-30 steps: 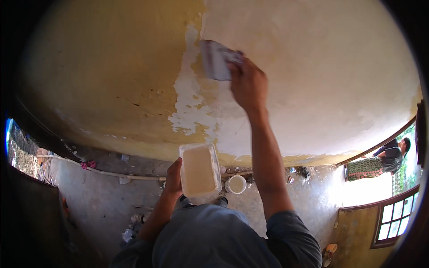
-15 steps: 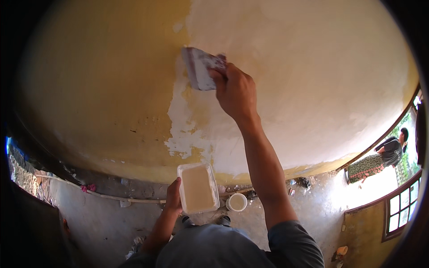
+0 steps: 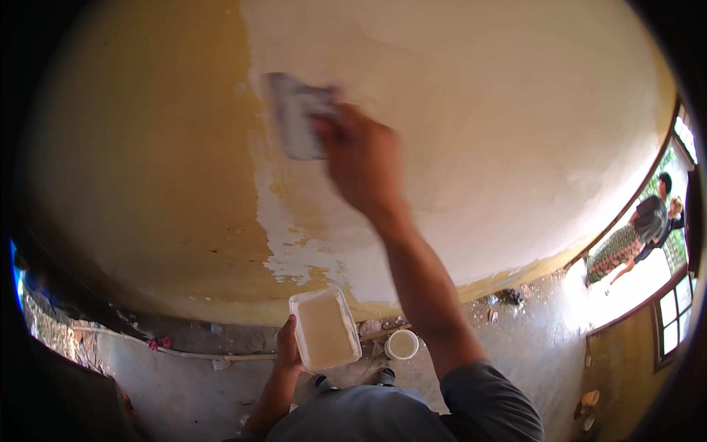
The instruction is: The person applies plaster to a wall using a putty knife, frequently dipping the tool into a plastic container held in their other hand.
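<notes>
My right hand grips a wide putty knife and holds its blade against the wall high up; both are smeared by motion. To the left of the blade the wall is yellow. To the right lies a pale coat, with a ragged edge and yellow patches showing lower down. Low and near my body, my left hand grasps a clear rectangular plastic tub by its left side, thumb on the rim. Smooth cream-coloured putty lies in the tub.
A white bucket stands on the concrete floor near my feet. A long pale pole and scraps of rubbish lie along the wall's foot. At the right, two people are by a bright doorway, beside a paned window.
The putty knife and my right hand have moved left across the wall, and the pale coat reaches further left there. My view has shifted. A second person now shows at the doorway.
</notes>
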The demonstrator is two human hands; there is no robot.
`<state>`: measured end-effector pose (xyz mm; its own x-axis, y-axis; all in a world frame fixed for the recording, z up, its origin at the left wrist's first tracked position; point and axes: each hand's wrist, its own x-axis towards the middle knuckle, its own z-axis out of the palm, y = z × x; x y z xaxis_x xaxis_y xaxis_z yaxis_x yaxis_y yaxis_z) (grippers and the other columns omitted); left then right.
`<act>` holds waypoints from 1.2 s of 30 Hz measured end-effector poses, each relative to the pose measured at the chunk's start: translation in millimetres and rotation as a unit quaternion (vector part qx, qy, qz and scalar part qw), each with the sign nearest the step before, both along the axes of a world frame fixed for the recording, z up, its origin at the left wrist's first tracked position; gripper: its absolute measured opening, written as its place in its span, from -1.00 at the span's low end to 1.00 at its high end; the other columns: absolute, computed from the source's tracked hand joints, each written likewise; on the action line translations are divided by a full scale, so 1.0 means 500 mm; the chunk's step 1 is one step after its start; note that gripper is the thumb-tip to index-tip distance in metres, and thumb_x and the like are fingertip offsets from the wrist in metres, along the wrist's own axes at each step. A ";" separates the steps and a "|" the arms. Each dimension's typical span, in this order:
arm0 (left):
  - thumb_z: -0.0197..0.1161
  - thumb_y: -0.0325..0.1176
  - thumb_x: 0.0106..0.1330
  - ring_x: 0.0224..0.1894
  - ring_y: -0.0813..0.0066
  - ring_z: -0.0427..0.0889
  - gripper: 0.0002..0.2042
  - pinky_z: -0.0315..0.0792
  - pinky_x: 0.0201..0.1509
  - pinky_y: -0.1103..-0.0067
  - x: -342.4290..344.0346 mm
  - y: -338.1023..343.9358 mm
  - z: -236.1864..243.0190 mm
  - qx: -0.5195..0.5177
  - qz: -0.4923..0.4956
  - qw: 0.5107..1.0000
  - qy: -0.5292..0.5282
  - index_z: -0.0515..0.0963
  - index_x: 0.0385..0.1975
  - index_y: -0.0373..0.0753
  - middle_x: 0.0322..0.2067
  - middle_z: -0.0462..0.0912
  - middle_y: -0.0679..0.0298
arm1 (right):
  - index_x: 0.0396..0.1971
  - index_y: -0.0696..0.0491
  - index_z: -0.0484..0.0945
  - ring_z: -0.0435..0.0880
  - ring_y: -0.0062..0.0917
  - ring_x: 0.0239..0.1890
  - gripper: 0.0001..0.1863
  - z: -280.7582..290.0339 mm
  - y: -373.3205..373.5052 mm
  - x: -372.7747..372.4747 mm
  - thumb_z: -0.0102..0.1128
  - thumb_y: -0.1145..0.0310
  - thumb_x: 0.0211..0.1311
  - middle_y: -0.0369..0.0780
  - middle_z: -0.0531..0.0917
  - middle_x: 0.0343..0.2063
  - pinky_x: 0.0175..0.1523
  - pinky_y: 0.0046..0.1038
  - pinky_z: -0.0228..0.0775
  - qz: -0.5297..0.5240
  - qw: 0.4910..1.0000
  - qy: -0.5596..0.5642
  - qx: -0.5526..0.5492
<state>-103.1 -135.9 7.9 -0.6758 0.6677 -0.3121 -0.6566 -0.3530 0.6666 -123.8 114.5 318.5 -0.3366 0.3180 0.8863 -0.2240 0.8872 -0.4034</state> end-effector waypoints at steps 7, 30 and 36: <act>-0.03 0.02 0.51 0.20 0.14 0.54 -0.43 0.46 0.26 0.21 0.009 0.046 0.028 0.002 -0.009 1.000 -0.010 0.27 0.34 -0.27 0.19 0.50 0.08 | -0.18 0.09 0.70 0.66 -0.56 -0.43 -0.75 -0.046 0.285 0.163 0.26 0.22 0.36 -0.20 0.76 -0.39 -0.30 -0.46 0.50 -0.074 0.991 -0.029 -0.105; -0.10 0.04 0.54 0.22 0.07 0.54 -0.38 0.50 0.27 0.11 0.006 0.058 0.006 0.055 -0.062 0.996 0.021 0.23 0.35 -0.38 0.21 0.47 -0.05 | -0.16 0.12 0.64 0.59 -0.67 -0.49 -0.77 0.156 0.187 0.179 0.24 0.26 0.39 -0.26 0.71 -0.37 -0.42 -0.70 0.40 0.260 0.913 0.077 -0.304; -0.16 -0.04 0.58 0.10 0.27 0.63 -0.48 0.57 0.19 0.32 0.001 0.036 0.016 0.114 -0.055 0.991 -0.039 0.37 0.24 -0.39 0.08 0.58 0.04 | -0.20 -0.01 0.56 0.64 -0.59 -0.44 -0.81 -0.363 0.080 -0.014 0.16 0.19 0.46 -0.29 0.68 -0.40 -0.42 -0.59 0.39 0.449 0.700 0.064 -0.552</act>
<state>-102.6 -117.9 15.9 -0.5750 0.7948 -0.1940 -0.7461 -0.4122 0.5228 -130.7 154.2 136.8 -0.7804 0.5436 0.3090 -0.5885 -0.4714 -0.6569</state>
